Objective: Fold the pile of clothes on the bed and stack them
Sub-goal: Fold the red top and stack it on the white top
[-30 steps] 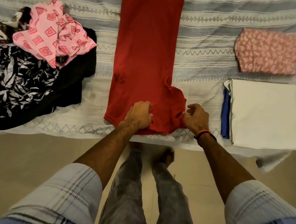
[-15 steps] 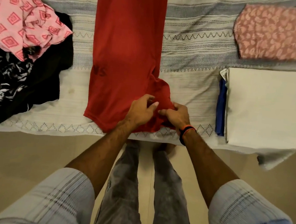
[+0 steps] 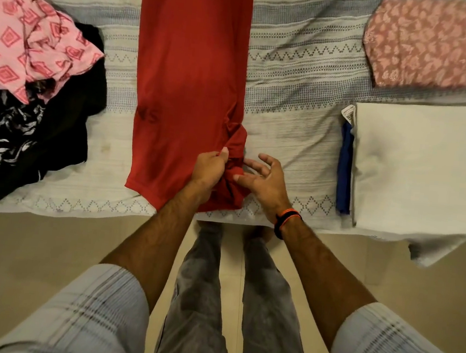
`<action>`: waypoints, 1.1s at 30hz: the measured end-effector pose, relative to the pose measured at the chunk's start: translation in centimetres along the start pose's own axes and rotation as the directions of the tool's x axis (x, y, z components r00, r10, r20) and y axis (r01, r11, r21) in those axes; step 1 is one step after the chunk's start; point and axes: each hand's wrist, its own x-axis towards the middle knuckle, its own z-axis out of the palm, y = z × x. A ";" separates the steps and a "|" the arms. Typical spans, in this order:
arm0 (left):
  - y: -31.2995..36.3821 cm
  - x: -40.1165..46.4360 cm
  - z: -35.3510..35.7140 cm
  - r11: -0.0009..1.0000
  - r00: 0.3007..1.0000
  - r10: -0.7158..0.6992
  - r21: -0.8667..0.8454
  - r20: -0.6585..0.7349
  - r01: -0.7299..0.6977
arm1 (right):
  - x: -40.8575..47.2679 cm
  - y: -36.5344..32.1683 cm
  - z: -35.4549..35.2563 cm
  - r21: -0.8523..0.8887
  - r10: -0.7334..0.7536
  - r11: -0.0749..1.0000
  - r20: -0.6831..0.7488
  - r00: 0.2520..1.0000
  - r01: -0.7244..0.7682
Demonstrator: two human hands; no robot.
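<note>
Pinching a bunched sleeve, the left hand (image 3: 208,168) holds the red shirt (image 3: 191,67) at its near right corner; the right hand (image 3: 265,181) hovers just beside it with fingers spread and loose. That shirt lies long across the bed (image 3: 302,69). Unfolded clothes (image 3: 30,85) sit heaped at left; a white folded stack (image 3: 423,166) and pink folded piece (image 3: 429,41) lie right
</note>
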 end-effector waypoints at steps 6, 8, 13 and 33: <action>-0.3 0.0 0.3 0.980 0.992 -0.127 -0.151 0.030 0.130 | 1.4 0.1 -0.8 -0.070 0.076 0.995 0.001 0.997 -0.076; -0.5 0.0 0.3 0.976 0.989 -0.135 -0.165 0.060 0.143 | 1.4 0.2 -0.7 -0.091 0.088 0.992 0.024 0.996 -0.086; -1.0 -0.2 0.6 0.960 0.987 -0.140 -0.236 0.073 0.153 | 1.6 0.7 -0.3 -0.149 0.071 0.986 0.018 0.997 -0.067; -0.9 -2.2 1.5 0.990 0.921 0.134 -0.012 0.366 -0.140 | 1.6 0.9 -3.2 0.077 0.085 0.995 -0.395 0.915 -0.059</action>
